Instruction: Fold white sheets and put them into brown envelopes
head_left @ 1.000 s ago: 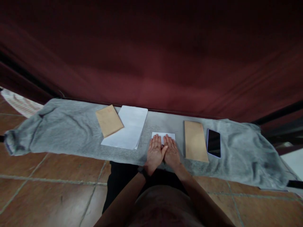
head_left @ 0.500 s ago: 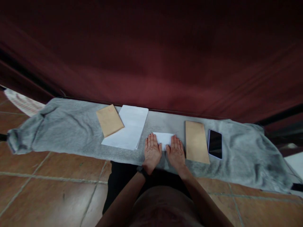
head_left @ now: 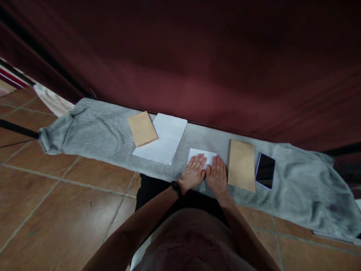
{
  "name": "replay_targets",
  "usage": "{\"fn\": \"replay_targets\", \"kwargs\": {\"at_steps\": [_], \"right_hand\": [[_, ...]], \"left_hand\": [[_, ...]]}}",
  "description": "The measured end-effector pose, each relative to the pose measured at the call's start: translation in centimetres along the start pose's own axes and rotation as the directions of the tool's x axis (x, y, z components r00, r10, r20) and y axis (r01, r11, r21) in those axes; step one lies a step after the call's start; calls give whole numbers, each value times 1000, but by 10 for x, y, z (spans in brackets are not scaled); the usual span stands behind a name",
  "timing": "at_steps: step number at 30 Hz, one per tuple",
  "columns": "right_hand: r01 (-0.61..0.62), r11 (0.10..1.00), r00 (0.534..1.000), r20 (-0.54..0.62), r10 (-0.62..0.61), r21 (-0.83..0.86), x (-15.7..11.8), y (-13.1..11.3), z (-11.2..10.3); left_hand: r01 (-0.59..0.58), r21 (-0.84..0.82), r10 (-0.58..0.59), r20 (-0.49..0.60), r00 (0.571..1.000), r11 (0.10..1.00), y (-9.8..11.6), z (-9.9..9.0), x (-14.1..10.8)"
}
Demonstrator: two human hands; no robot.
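A small white folded paper lies on the grey cloth in front of me. My left hand, with a dark band at its wrist, rests flat across the paper's middle and lower part. Flat on the paper's right end is my right hand, its fingers stretched out and its thumb close to the left one. Both palms face down and cover much of the paper. To the left are large white sheets, with a brown envelope overlapping them. Another brown envelope lies just right of my right hand.
A phone with a dark screen lies right of the right-hand envelope. Dark red fabric rises behind the cloth-covered surface. Tiled floor shows below, and a dark bar stands out at the left end.
My left hand has slid right over the paper, turning its fingers up and right, and now sits beside my right hand. The whole view has shifted and tilted slightly.
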State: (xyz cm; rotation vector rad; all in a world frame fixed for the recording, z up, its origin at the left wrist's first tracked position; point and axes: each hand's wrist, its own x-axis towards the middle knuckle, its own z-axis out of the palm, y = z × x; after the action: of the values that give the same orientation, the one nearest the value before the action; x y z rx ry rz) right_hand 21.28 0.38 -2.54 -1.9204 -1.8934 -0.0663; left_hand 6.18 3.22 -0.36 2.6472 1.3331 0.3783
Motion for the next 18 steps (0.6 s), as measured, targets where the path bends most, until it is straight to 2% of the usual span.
{"fn": "replay_targets", "kwargs": {"at_steps": [4, 8, 10, 18], "right_hand": [[-8, 1000, 1000, 23, 8, 25, 4, -4, -5], [137, 980, 979, 132, -156, 144, 12, -15, -7], [165, 968, 966, 169, -198, 187, 16, -21, -7], [130, 986, 970, 193, -148, 107, 19, -23, -3]], "left_hand": [[-12, 57, 10, 30, 1000, 998, 2, -2, 1], [-47, 127, 37, 78, 996, 991, 4, -3, 3], [-56, 135, 45, 82, 996, 989, 4, -2, 2], [-50, 145, 45, 36, 998, 988, -2, 2, 0]]}}
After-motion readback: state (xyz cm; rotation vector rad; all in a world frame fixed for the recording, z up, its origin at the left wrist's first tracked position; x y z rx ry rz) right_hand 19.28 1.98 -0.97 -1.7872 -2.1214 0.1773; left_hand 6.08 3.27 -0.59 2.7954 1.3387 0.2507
